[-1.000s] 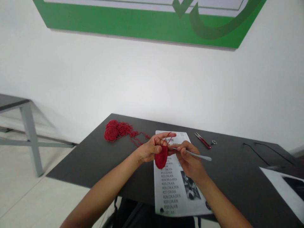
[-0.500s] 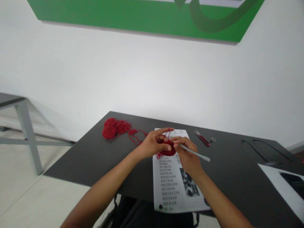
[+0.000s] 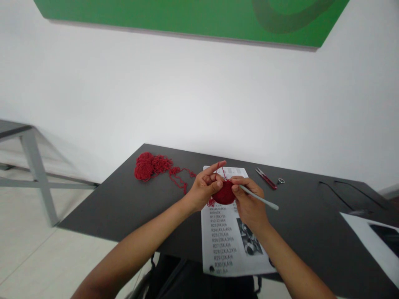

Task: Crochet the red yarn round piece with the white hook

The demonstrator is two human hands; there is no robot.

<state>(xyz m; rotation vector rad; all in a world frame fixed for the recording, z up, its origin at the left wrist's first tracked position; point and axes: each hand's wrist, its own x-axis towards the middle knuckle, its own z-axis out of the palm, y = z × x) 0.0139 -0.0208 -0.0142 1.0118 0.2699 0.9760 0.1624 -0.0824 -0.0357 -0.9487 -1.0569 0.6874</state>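
My left hand (image 3: 204,187) pinches a small round red crochet piece (image 3: 223,193) above the black table (image 3: 131,199), its forefinger raised with a red strand looped over it. My right hand (image 3: 249,204) grips a pale grey crochet hook (image 3: 260,200) whose tip goes into the piece. The strand trails left to a ball of red yarn (image 3: 146,167) lying on the table. A printed pattern sheet (image 3: 224,241) lies under both hands.
Red-handled snips (image 3: 266,178) and a small metal ring (image 3: 281,180) lie behind the sheet. A thin black cord (image 3: 335,193) and another printed sheet (image 3: 377,241) are at the right. A grey-legged table (image 3: 31,162) stands at the left. A white wall rises behind.
The crochet piece hung down from my left hand a second ago; both hands have since turned it up and brought it between them. The view has tilted slightly down.
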